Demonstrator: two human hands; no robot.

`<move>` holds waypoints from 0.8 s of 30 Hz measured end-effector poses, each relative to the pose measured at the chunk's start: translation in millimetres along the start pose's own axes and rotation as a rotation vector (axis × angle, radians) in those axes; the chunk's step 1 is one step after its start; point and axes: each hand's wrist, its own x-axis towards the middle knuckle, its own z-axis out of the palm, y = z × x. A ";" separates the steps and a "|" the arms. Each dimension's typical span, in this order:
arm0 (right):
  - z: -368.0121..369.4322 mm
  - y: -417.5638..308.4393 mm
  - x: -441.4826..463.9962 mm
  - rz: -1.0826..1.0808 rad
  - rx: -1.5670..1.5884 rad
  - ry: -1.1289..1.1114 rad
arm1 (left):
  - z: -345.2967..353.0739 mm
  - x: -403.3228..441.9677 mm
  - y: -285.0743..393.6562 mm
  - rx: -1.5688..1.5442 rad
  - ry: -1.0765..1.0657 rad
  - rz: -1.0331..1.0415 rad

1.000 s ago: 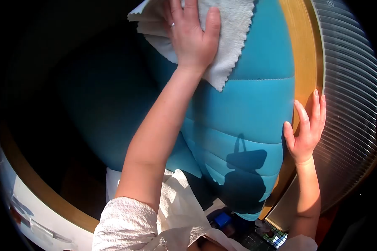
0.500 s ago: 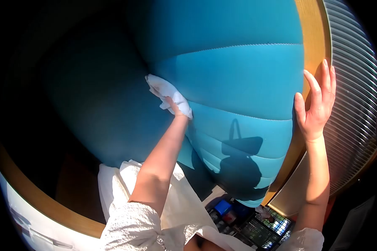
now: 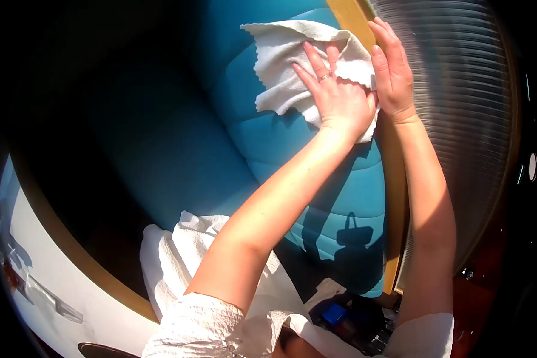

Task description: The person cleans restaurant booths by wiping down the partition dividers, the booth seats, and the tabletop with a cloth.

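Observation:
A white cloth (image 3: pixel 280 62) with a wavy edge lies spread over the upper right of the teal padded backrest (image 3: pixel 250 140). My left hand (image 3: pixel 344 98), a ring on one finger, holds the cloth against the padding with its fingers spread over it. Close beside it, my right hand (image 3: pixel 395 77) rests on the wooden trim (image 3: pixel 394 197) along the backrest's right side. Its fingers are extended and it holds nothing; the cloth's right edge reaches up to it.
Right of the trim stands a ribbed translucent panel (image 3: pixel 453 119). A teal seat (image 3: pixel 179 167) lies in shadow to the left. At lower left a white tabletop (image 3: pixel 71 268) has a wooden edge. A blue object (image 3: pixel 334 313) sits among dark items below.
My left hand has moved up and right with the cloth, from the seat crease to the backrest's right side. The cloth is more spread out. My right hand appears higher in view.

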 end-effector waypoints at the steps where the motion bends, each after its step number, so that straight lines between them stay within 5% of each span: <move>1: -9.2 -8.7 -13.5 -0.030 -0.056 0.009 | 13.4 8.4 1.1 0.026 0.205 0.057; 2: -19.3 -16.7 -26.5 -0.058 -0.109 0.018 | 26.1 9.4 -1.7 0.053 0.408 0.115; 7: -78.3 -35.8 -144.8 -0.045 -0.402 -0.126 | 49.6 -69.8 -29.7 -0.219 0.313 -0.040; 9: -90.7 -36.7 -186.8 -0.104 -0.438 -0.368 | 79.0 -115.4 -42.0 -0.233 0.306 -0.118; 18: -87.6 -19.2 -217.6 -0.200 -0.418 -0.164 | 149.4 -123.3 -132.9 -0.327 0.566 -0.175; 21: -91.6 -13.5 -225.0 -0.198 -0.404 -0.209 | 153.3 -108.8 -166.4 -0.546 0.428 -0.467; 24: -99.8 -12.9 -228.2 -0.190 -0.411 -0.307 | 130.3 -101.2 -154.3 -0.835 0.406 -0.508</move>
